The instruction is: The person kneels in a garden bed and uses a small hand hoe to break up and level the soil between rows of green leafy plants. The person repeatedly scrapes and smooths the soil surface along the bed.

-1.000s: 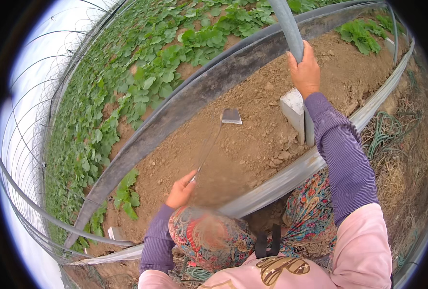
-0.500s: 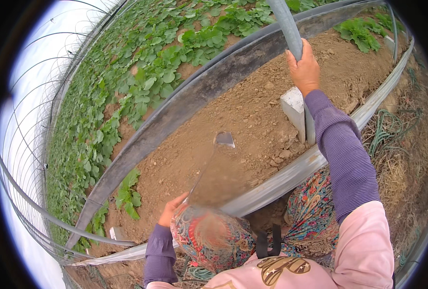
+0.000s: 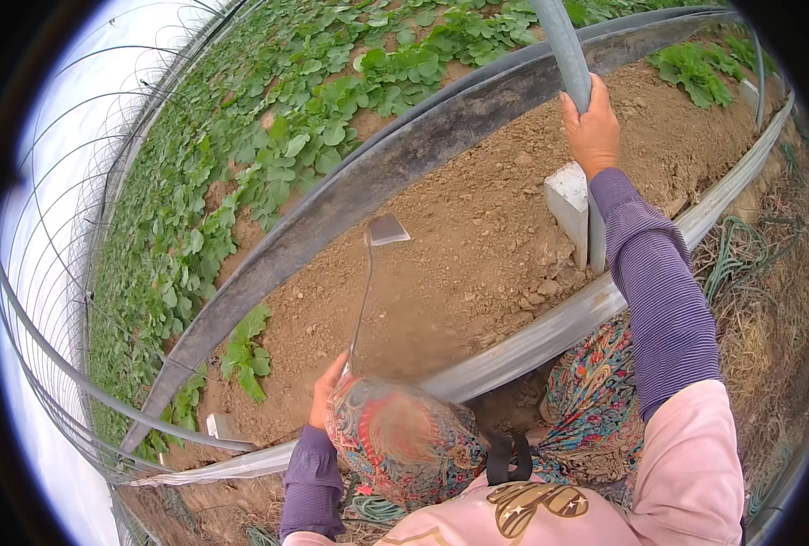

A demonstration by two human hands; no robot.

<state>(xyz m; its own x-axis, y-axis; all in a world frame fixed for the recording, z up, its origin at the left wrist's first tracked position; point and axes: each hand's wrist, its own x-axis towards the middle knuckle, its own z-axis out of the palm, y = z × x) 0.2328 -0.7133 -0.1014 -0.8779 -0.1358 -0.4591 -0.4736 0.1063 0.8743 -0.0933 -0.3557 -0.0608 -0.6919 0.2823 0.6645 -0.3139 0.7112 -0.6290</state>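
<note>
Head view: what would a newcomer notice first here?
The left hand holds a long-handled hoe, its blade over the bare soil bed at centre. The right hand grips a grey hoop pole at upper right, beside a white block. Green leafy plants fill the upper left.

A raised bed of loose brown soil carries everything. A white block stands on it just below the right grip, and a hoe blade rests on the soil, well ahead of the left grip.
</note>
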